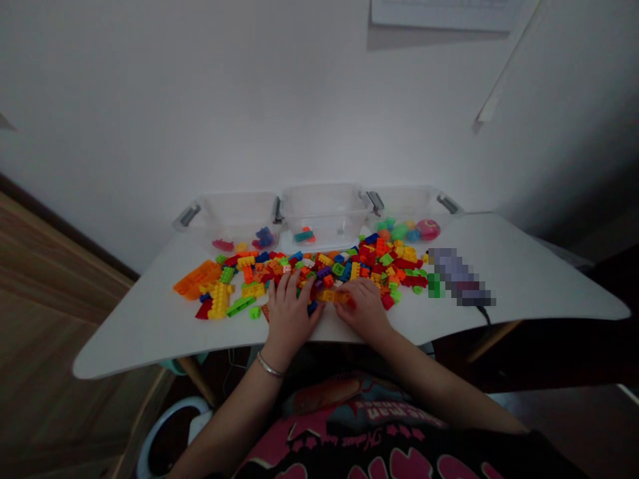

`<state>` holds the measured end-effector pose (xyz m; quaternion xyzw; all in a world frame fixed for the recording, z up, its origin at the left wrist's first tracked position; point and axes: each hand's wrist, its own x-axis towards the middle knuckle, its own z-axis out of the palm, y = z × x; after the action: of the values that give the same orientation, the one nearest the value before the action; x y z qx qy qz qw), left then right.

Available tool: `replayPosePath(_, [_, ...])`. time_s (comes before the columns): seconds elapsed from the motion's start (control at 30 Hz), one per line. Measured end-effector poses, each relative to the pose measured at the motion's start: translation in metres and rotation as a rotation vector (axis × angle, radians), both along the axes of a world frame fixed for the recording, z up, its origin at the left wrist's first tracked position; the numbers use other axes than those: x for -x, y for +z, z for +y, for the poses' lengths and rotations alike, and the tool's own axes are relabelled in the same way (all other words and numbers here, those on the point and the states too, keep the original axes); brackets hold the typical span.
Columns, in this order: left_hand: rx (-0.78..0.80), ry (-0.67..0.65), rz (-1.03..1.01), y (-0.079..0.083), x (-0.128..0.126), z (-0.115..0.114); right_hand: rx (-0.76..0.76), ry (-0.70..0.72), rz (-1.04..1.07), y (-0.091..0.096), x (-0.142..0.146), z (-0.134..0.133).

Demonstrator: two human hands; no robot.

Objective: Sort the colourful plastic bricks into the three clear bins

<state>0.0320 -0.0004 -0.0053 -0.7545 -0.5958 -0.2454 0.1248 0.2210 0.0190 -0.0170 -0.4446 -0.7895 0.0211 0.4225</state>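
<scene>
Both my hands rest at the near edge of a white table (524,286), on a wide spread of coloured plastic building bricks (319,269). My left hand (289,309) lies over the bricks with its fingers stretched forward and slightly apart, a thin bangle on its wrist. My right hand (364,306) is curled, its fingers closed on an orange-yellow brick piece (333,296) that lies between the two hands. The left fingertips touch that same piece.
Three clear plastic bins stand along the wall: the left bin (229,216), the middle bin (324,209) and the right bin (419,206), each with a few bricks. A blurred dark object with a cable (462,276) lies right of the pile. A wooden panel is on the left.
</scene>
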Motion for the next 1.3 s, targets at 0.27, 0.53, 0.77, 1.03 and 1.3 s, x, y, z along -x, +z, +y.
replayPosePath(0.27, [0.015, 0.002, -0.020, -0.002, 0.002, -0.001, -0.086, -0.119, 0.172, 0.035, -0.022, 0.031])
replayPosePath(0.53, [0.000, 0.005, -0.030, -0.002, 0.002, -0.002, -0.124, -0.231, 0.250, 0.117, -0.042, 0.119])
replayPosePath(0.77, [0.000, 0.007, -0.029, -0.002, 0.002, -0.002, 0.073, -0.184, -0.001, 0.123, -0.030, 0.167])
replayPosePath(1.03, [-0.006, 0.016, -0.024, -0.002, 0.001, -0.002, 0.231, -0.308, -0.310, 0.132, -0.017, 0.167])
replayPosePath(1.3, [-0.012, 0.016, -0.016, -0.003, 0.001, -0.002, 0.195, -0.353, -0.515, 0.131, -0.008, 0.164])
